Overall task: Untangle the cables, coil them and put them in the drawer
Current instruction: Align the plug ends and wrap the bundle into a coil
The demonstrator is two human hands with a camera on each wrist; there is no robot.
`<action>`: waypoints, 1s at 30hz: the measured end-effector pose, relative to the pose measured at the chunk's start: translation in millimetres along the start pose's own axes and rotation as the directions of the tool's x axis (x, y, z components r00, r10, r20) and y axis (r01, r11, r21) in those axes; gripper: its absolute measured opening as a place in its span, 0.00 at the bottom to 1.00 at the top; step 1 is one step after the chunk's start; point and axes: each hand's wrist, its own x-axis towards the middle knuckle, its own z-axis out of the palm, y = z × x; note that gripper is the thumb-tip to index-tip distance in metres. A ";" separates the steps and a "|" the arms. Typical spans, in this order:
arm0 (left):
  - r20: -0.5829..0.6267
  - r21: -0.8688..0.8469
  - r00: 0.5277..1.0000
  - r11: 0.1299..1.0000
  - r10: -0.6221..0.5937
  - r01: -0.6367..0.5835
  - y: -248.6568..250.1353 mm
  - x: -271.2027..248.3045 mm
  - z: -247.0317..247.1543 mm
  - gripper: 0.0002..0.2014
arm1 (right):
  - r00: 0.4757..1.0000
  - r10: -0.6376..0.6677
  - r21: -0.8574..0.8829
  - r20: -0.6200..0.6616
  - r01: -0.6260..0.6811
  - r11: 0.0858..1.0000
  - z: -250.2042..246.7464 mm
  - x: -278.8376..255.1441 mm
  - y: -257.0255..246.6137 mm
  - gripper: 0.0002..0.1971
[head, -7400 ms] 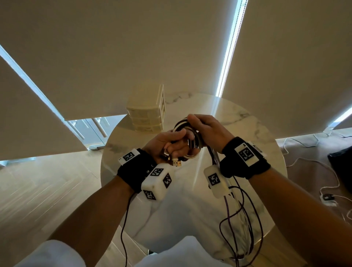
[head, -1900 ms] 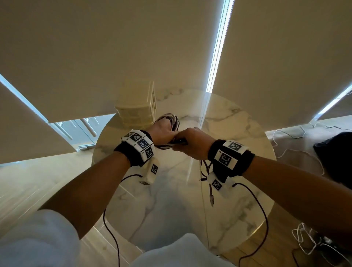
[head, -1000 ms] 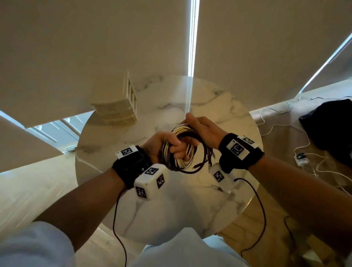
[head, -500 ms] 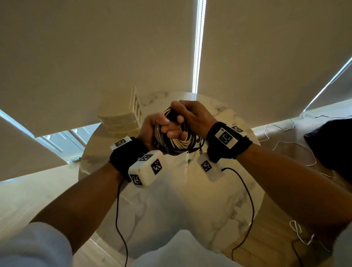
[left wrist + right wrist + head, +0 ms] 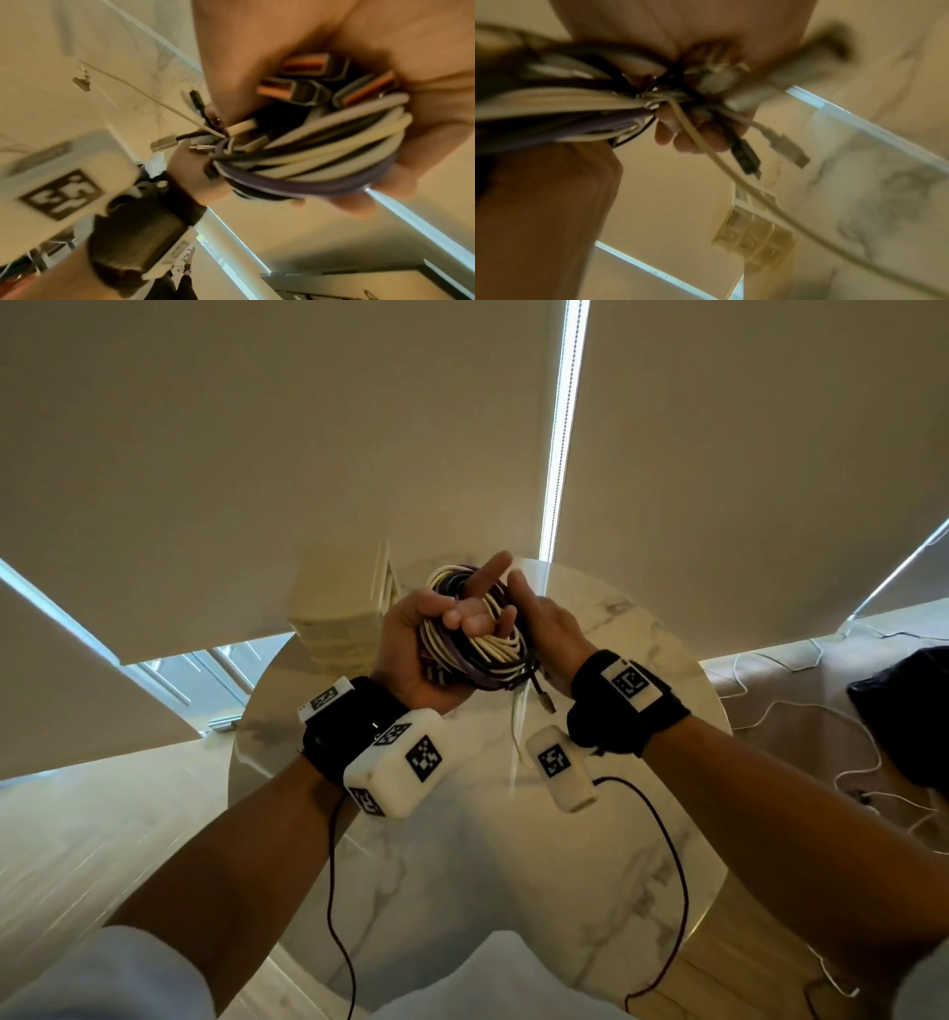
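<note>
- Left hand: cupped round coil of cables, index finger straight; may spring apart if loosened.
- Right hand: pinching coil's right side; dangling plugs below may snag.
- Far left of both hands: drawer unit on table, coil not yet inside.

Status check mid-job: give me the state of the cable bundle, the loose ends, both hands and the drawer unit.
cable bundle: coiled, held above the table
loose ends: hanging free below the coil
left hand: grips the coil
right hand: holds the coil's right side
drawer unit: on the table; open or closed unclear
</note>
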 end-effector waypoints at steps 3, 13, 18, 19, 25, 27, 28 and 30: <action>-0.050 0.043 0.997 0.997 0.066 -0.064 2.8 -2.6 -6.0 0.32 | 0.986 0.152 0.399 0.070 -0.168 0.901 18.1 -5.2 15.8 0.24; -0.300 0.387 0.896 0.901 0.326 -0.198 11.9 -5.0 -16.1 0.20 | 0.902 0.347 0.519 0.257 -0.432 0.738 43.1 -14.2 23.4 0.19; -0.405 0.459 0.798 0.854 0.446 -0.244 27.0 -8.3 -33.1 0.19 | 0.882 0.327 0.088 0.338 -0.376 0.922 39.5 -26.1 10.2 0.16; -0.432 0.477 0.783 0.850 0.447 -0.222 31.5 -8.7 -40.1 0.20 | 0.875 0.302 -0.086 0.379 -0.292 0.953 39.2 -29.7 3.8 0.15; -0.386 0.881 0.761 0.452 0.522 0.137 28.3 -11.8 -53.9 0.14 | 0.862 0.014 -0.578 0.507 0.328 0.748 29.2 -26.2 -41.7 0.11; -0.363 0.892 0.821 0.418 0.440 0.171 27.3 -15.0 -46.1 0.06 | 0.877 -0.067 -0.600 0.475 0.379 0.704 22.2 -13.2 -53.6 0.09; -0.385 0.867 0.844 0.461 0.373 0.192 28.0 -17.0 -43.3 0.12 | 0.882 -0.091 -0.619 0.462 0.394 0.679 18.7 -6.1 -57.8 0.09; -0.449 0.759 0.870 0.602 0.204 0.250 31.3 -17.3 -35.5 0.18 | 0.890 -0.125 -0.653 0.438 0.411 0.637 11.5 4.7 -64.3 0.08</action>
